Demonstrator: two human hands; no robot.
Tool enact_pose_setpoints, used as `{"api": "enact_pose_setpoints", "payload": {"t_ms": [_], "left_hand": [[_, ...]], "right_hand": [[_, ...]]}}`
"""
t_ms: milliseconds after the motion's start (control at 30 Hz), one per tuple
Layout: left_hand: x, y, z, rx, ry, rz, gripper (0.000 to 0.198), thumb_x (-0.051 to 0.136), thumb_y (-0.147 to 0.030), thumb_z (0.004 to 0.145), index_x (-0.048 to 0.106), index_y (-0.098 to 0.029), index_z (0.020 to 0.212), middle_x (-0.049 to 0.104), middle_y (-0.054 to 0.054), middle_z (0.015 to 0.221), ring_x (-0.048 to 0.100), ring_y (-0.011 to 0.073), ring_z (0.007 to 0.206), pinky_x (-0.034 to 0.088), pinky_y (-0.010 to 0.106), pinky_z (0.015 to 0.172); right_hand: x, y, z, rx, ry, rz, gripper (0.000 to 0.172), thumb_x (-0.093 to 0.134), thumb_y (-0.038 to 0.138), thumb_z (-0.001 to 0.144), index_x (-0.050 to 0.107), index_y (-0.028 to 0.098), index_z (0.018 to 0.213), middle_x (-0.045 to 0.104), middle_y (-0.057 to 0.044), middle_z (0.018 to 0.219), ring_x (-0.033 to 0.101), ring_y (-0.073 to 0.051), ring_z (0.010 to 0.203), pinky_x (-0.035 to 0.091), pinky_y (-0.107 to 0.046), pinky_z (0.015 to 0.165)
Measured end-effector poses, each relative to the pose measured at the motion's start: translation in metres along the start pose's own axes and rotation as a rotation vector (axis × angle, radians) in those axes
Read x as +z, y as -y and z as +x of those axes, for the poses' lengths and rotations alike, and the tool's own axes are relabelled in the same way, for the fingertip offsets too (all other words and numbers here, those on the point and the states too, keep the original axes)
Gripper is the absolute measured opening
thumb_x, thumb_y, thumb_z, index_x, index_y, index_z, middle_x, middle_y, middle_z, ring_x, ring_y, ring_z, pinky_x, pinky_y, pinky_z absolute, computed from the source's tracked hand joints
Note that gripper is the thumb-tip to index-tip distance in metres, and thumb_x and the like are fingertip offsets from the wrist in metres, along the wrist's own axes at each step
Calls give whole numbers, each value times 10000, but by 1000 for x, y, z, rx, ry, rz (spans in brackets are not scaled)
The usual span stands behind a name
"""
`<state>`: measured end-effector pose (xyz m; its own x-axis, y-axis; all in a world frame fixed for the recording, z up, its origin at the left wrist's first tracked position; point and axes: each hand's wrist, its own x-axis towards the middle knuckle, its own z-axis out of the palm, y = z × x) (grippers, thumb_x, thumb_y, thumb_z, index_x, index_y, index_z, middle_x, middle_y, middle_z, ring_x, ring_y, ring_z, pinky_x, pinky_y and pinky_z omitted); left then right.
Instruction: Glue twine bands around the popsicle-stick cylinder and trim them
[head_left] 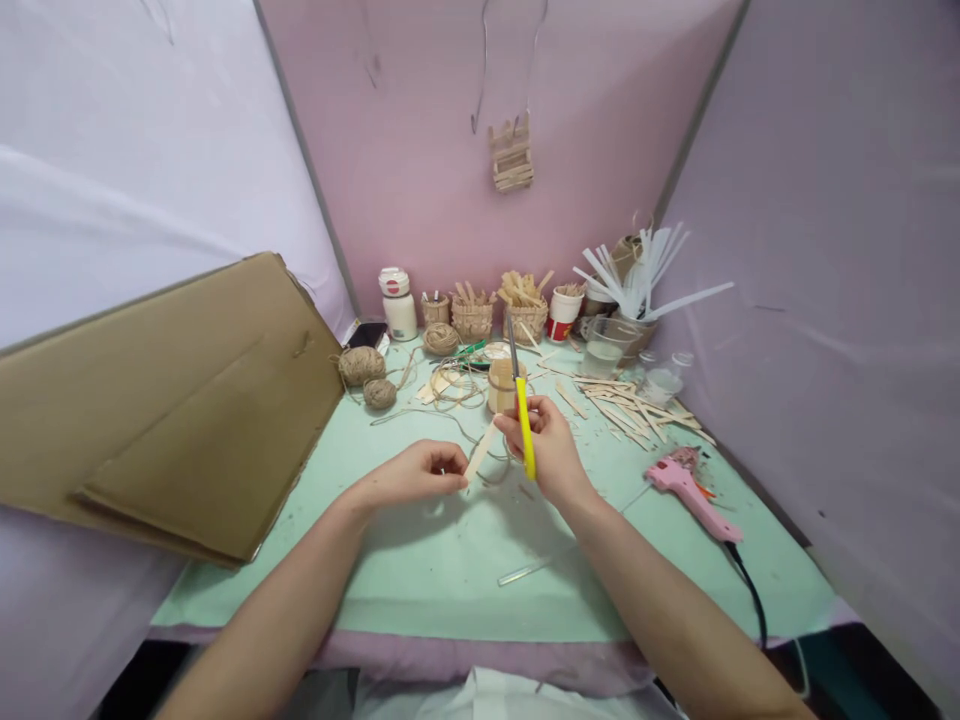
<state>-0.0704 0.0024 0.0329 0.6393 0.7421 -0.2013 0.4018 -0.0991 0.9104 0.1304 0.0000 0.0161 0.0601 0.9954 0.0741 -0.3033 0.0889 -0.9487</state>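
Note:
A pale flat craft stick (481, 452) slants between my two hands above the table. My left hand (433, 468) pinches its lower end between thumb and fingers. In my right hand (547, 445) is a pair of scissors (524, 425) with yellow handles, its blades pointing up and away from me. The fingertips of that same hand also touch the stick's upper end. Just beyond my hands stands a small round container made of wooden sticks (502, 387), partly behind the scissors. Loose twine (457, 395) curls on the table around it.
At right lies a pink glue gun (694, 495), its cord running off the front edge. A clear glue stick (523, 572) lies in front. Scattered sticks (626, 408) and a plastic cup (604, 347) are back right. Twine balls (363, 366) and leaning cardboard (180, 420) stand left.

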Motion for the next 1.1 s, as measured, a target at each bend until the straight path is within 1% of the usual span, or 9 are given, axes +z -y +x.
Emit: {"api": "enact_pose_setpoints", "payload": {"t_ms": [100, 167, 267, 400, 567, 667, 800, 933, 1100], "left_hand": [[2, 2, 0, 8, 41, 48, 220, 628, -353, 763, 629, -147, 840, 599, -3, 731, 512, 111, 651, 389, 221, 591], [4, 3, 2, 47, 33, -8, 259, 643, -362, 762, 635, -151, 910, 638, 21, 828, 557, 131, 736, 421, 233, 646], [12, 4, 10, 83, -75, -211, 285, 647, -374, 766, 634, -150, 941, 658, 51, 928, 592, 152, 833, 456, 258, 722], [19, 7, 16, 49, -212, -285, 268, 688, -366, 728, 643, -138, 862, 649, 31, 783, 580, 127, 701, 445, 236, 624], [9, 2, 5, 67, -276, -317, 274, 719, -359, 698, 656, -153, 868, 648, 17, 747, 580, 124, 690, 440, 230, 610], [0, -1, -1, 60, -389, -354, 300, 737, -360, 677, 659, -168, 893, 646, 9, 754, 588, 125, 710, 440, 229, 622], [-5, 0, -1, 47, -530, -429, 268, 737, -380, 672, 655, -170, 819, 645, 9, 774, 588, 122, 739, 443, 231, 650], [-7, 5, 1, 76, -578, -475, 258, 731, -382, 678, 672, -166, 807, 653, 19, 783, 594, 126, 747, 463, 254, 701], [-9, 9, 3, 130, -623, -476, 253, 731, -385, 682, 685, -153, 772, 663, 30, 770, 593, 125, 732, 479, 277, 755]], "right_hand": [[2, -8, 3, -23, -4, -56, 456, 795, 358, 608, 410, 231, 817, 574, 90, 639, 407, -55, 429, 298, -191, 416], [3, -10, 0, -17, 4, -100, 451, 789, 354, 606, 406, 232, 811, 580, 86, 641, 424, -63, 439, 310, -196, 428], [7, -13, -9, 18, 31, -142, 446, 777, 363, 607, 407, 231, 820, 584, 79, 646, 440, -75, 454, 329, -206, 445], [13, -14, -18, 14, 80, -166, 447, 762, 392, 621, 401, 232, 831, 575, 68, 678, 463, -88, 498, 347, -214, 468], [2, -13, -20, 63, 103, -289, 425, 734, 455, 644, 426, 221, 821, 519, 79, 611, 379, -71, 456, 282, -212, 451], [-4, -11, -22, 108, 209, -389, 398, 678, 503, 682, 457, 208, 831, 465, 83, 582, 357, -77, 468, 267, -219, 459], [-2, -8, -29, 114, 331, -633, 344, 604, 507, 738, 477, 193, 802, 480, 52, 645, 403, -101, 547, 309, -235, 510], [1, -13, -33, 51, 354, -843, 298, 520, 490, 804, 442, 207, 756, 471, 46, 671, 425, -126, 612, 329, -251, 557], [1, -14, -33, 10, 403, -894, 303, 463, 490, 837, 417, 209, 733, 464, 42, 676, 422, -127, 614, 330, -253, 556]]}}
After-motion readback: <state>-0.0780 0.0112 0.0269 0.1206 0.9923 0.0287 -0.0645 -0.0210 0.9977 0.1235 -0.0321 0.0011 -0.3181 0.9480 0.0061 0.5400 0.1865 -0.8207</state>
